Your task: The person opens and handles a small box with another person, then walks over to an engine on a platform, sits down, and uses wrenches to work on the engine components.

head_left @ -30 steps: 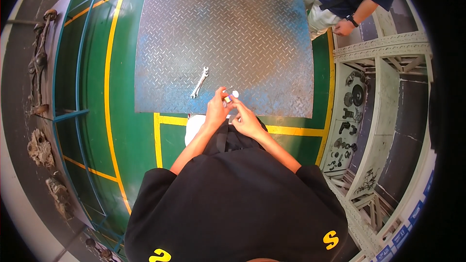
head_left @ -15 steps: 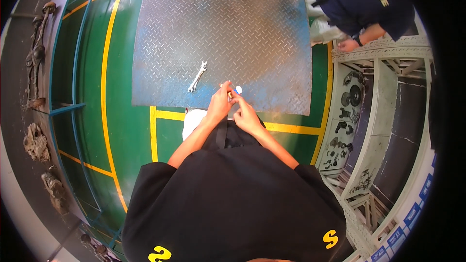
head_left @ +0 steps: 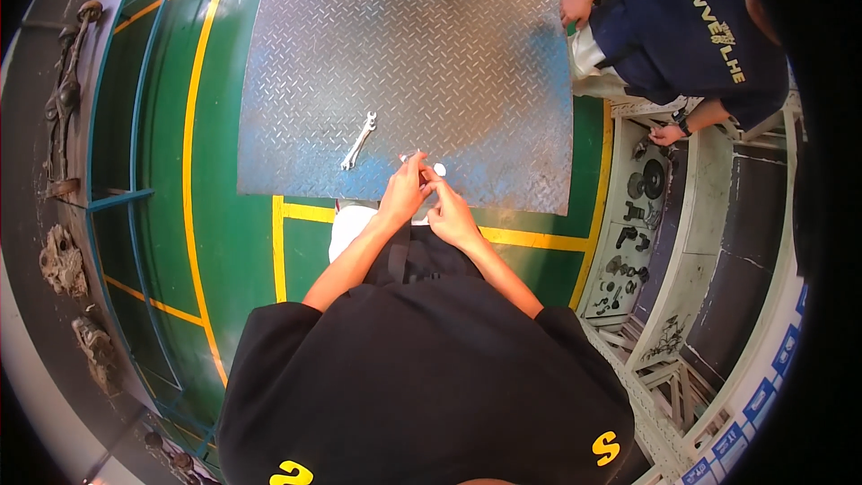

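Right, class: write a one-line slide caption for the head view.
Left hand and right hand pinch a small white disc over a steel tread plate, wrench alongside.

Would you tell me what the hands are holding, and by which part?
Both hands, left hand and right hand, pinch something tiny between the fingertips; beside them a small white disc shows. The exact hold cannot be told.
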The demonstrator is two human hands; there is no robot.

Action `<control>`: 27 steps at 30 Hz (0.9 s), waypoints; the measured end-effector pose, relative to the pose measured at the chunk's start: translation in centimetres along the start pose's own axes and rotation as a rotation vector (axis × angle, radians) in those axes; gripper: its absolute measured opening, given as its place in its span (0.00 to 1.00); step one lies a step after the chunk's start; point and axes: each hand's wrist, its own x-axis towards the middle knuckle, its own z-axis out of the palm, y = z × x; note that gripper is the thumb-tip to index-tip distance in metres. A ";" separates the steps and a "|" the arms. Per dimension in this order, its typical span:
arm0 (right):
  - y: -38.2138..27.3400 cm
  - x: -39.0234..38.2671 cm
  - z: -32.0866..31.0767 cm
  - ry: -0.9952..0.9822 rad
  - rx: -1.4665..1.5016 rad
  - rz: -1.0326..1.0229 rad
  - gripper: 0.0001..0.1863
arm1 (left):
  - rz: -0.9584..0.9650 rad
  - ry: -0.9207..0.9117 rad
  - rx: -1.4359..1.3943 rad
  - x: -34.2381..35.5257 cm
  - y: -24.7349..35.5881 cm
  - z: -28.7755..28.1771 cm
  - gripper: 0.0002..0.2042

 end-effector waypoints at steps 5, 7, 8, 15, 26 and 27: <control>-3.1 -0.7 -1.1 0.250 0.033 -0.640 0.19 | 0.059 0.028 0.009 0.3 0.6 0.1 0.28; -0.5 -0.4 -0.4 -0.015 -0.124 -0.025 0.22 | 0.032 -0.012 0.049 0.1 0.1 0.3 0.27; -1.0 -0.6 -0.4 0.027 0.009 -0.073 0.16 | 0.025 -0.031 0.083 0.1 -0.3 -0.1 0.27; 1.7 -0.7 -0.4 0.094 -0.024 -0.107 0.14 | 0.003 -0.069 0.066 0.4 -0.7 0.8 0.26; -5.3 -0.4 -2.9 0.451 0.252 -0.259 0.14 | 0.029 -0.032 0.107 0.9 -0.8 -0.4 0.27; -2.3 -1.3 -1.8 0.458 0.249 -0.250 0.14 | 0.027 -0.042 0.101 -0.1 -0.7 0.0 0.27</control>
